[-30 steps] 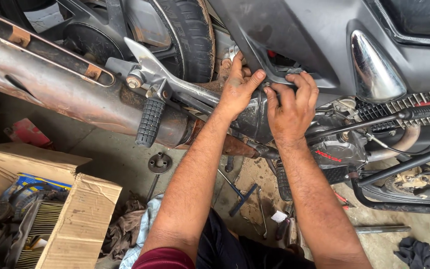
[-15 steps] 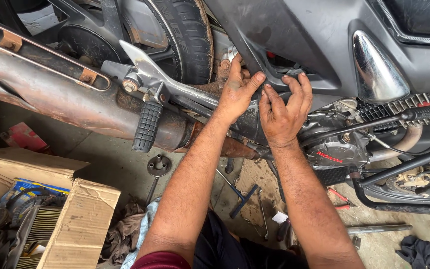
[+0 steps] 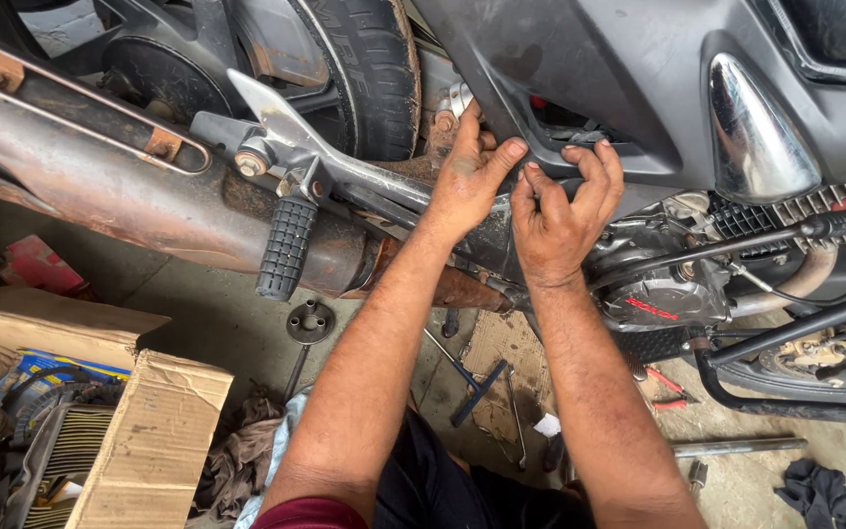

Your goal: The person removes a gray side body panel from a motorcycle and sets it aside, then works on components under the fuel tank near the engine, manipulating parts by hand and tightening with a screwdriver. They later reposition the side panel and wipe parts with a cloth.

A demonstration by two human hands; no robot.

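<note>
Concrete workshop floor [image 3: 198, 323] | your left hand [image 3: 467, 181] and right hand [image 3: 560, 220] curl fingers gripping motorcycle's grey side panel [image 3: 589, 78] edge.

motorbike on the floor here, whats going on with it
A person is working on a motorbike, both bare hands at the lower edge of its dark side panel. The left hand grips the edge with its thumb hooked under; the right hand curls its fingers over the edge beside it. Neither holds a tool. A rusty exhaust and footpeg sit to the left, with a T-wrench and a cardboard box on the floor.
</note>
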